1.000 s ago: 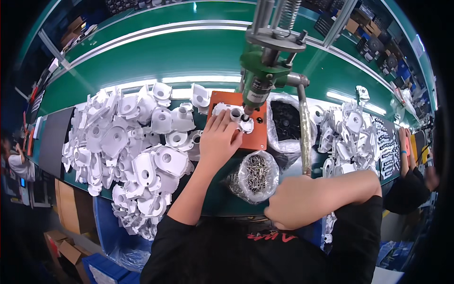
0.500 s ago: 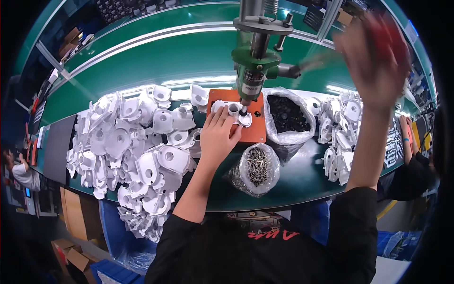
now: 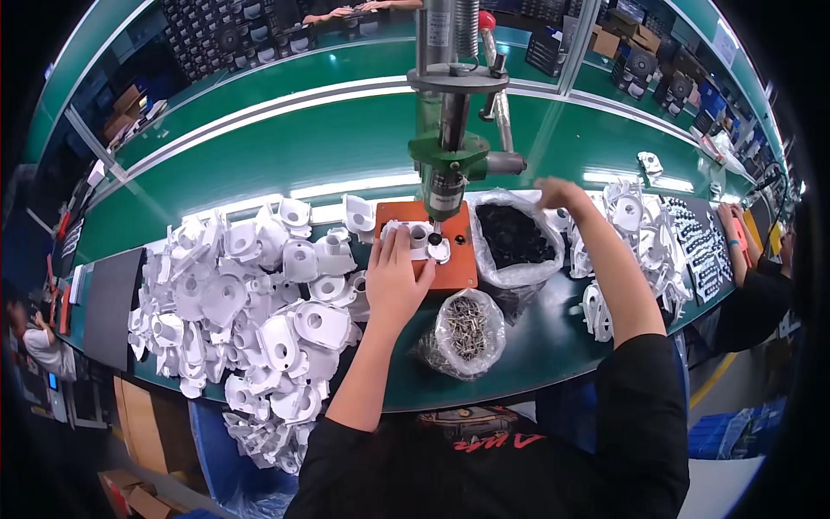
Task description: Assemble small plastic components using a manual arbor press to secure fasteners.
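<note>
My left hand (image 3: 395, 278) holds a white plastic housing (image 3: 420, 237) on the orange base block (image 3: 451, 275), fingers over its left side and thumb at its lower edge. A small black cap (image 3: 434, 240) sits on the housing's right part, just under the tip of the green-headed press (image 3: 446, 177). The press lever (image 3: 504, 130), with a red ball knob (image 3: 487, 19), stands upright. My right hand (image 3: 562, 194) is off the lever, above the right rim of a clear bag of black parts (image 3: 514, 238); its fingers are too blurred to read.
White housings (image 3: 223, 298) heap on the left, with more (image 3: 629, 212) on the right beyond my forearm. An open bag of metal pins (image 3: 468, 327) stands in front of the block. At far right another person's hands (image 3: 731, 214) are near a tray of small parts (image 3: 694, 242).
My right hand has left the lever's red knob and come down and left toward the black parts. The lever has swung up. My left hand stays on the housing; the view has tilted.
</note>
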The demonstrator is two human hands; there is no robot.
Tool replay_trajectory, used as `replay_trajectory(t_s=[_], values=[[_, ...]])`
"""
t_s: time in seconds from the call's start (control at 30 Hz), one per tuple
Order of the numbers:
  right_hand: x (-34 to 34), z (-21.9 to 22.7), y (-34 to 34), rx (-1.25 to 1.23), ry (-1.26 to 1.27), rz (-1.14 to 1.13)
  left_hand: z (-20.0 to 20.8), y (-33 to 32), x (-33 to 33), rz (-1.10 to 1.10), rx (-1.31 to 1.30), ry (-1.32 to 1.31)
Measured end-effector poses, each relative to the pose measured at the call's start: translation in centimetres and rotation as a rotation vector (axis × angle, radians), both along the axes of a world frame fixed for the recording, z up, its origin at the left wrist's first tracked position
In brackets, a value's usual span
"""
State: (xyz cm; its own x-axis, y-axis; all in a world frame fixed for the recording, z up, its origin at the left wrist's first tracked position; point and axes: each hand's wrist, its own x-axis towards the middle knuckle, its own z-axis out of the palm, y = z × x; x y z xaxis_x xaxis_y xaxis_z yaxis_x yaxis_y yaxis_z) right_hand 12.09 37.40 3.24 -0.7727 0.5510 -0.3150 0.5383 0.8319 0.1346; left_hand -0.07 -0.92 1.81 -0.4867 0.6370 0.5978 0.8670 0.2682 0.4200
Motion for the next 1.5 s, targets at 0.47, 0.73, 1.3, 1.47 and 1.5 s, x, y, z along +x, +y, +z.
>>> replay_trajectory(t_s=[0.47,0.73,1.3,1.47,1.5], values=[[4.6,0.4,-3.3,0.176,0.556,-0.068,4.2,2.0,-3.9,0.003,-0.511,-0.153],[4.7,6.4,-8.0,0.415,0.56,-0.067,8.9,2.1,-6.1,-0.218,-0.734,-0.443],[15.8,9.1,-18.1,-1.234,1.138,-0.062,0.2,1.3,-19.6,0.219,-0.216,-0.33],[17.0,4.8,-21.7,-1.403,1.289,-0.185,-2.0,2.8,-20.7,0.29,-0.414,-0.543],[17.2,3.6,-22.4,-1.448,1.315,-0.221,-2.4,3.4,-20.7,0.285,-0.414,-0.545]])
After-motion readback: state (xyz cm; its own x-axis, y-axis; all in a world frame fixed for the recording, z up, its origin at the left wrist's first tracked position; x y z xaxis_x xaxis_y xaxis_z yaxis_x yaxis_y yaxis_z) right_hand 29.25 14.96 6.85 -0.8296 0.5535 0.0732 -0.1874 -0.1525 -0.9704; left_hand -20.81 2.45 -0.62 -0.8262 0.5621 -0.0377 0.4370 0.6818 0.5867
